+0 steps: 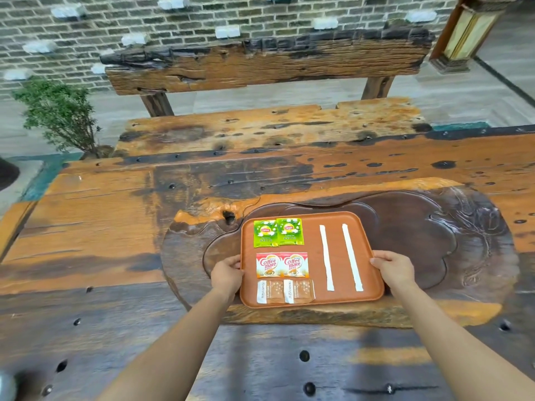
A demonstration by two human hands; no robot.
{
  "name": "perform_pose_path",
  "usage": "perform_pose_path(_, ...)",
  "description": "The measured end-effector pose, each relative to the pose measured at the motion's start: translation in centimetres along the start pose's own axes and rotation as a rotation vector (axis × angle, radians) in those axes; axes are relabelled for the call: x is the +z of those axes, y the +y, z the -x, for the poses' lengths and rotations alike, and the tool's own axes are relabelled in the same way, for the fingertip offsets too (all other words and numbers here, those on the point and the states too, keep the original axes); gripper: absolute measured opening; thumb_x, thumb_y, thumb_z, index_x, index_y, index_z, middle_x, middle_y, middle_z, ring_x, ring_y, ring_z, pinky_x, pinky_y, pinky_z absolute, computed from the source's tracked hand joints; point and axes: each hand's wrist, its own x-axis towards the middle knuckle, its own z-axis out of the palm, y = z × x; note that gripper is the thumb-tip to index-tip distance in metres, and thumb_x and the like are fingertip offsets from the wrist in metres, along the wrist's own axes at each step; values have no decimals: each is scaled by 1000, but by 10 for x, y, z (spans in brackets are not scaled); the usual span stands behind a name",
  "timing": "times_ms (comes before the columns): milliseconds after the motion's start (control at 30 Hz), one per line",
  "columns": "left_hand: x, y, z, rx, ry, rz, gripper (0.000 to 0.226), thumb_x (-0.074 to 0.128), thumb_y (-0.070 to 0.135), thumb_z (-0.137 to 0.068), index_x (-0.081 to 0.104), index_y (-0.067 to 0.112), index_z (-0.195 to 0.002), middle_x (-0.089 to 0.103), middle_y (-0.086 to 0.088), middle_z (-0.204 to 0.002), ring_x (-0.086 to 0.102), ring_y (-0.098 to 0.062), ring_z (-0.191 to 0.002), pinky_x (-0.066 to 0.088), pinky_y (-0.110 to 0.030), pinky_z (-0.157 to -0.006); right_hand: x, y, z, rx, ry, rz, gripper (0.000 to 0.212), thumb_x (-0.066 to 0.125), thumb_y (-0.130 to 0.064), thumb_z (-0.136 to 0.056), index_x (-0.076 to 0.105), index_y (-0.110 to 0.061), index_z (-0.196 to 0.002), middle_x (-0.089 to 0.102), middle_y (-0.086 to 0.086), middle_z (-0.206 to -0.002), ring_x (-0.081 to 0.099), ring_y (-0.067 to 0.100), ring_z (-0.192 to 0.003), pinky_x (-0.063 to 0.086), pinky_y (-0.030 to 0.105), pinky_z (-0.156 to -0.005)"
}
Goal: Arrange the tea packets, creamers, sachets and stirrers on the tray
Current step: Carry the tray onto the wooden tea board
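From the head view I see my left hand (227, 272) and right hand (394, 269), fingers closed on the side rims of the tray (335, 296) on the tabletop (86, 227). Tea packets (278, 232), creamers (282, 265) and sachets (285, 291) sit in pairs down the tray's left half; two stirrers (327, 257) lie on its right half.

sachet (298, 291) print too small to read, blurred grey object (6, 386) cut off bottom-left
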Motion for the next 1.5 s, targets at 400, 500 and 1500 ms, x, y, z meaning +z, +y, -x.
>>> perform_pose_path(400, 2, 3, -21, 42, 25, -37, 37, 49, -6, -87, 62, 8, -119, 65, -3, -89, 59, -18, -88, 50, -28, -72, 16, -11, -8, -63, 59, 141, 26, 58, -12, -87, 68, -8, -110, 68, 15, -114, 57, 31, -110, 44, 41, -97)
perform_pose_path(500, 2, 3, -26, 37, 27, -30, 37, 50, -6, -87, 61, 8, -119, 64, 1, -83, 58, -18, -87, 49, -29, -77, 19, -15, -11, -63, 59, 150, 26, 58, -12, -87, 67, -8, -111, 67, 15, -115, 57, 31, -111, 43, 41, -97)
perform_pose_path(1500, -74, -60, 11, 414, 182, -517, 30, 46, 5, -87, 65, 11, -108, 61, -9, -113, 52, -26, -112, 43, -33, -94, 68, -32, 74, -433, -31, 366, 26, 53, -4, -84, 61, 1, -108, 60, 21, -107, 56, 35, -102, 44, 39, -90)
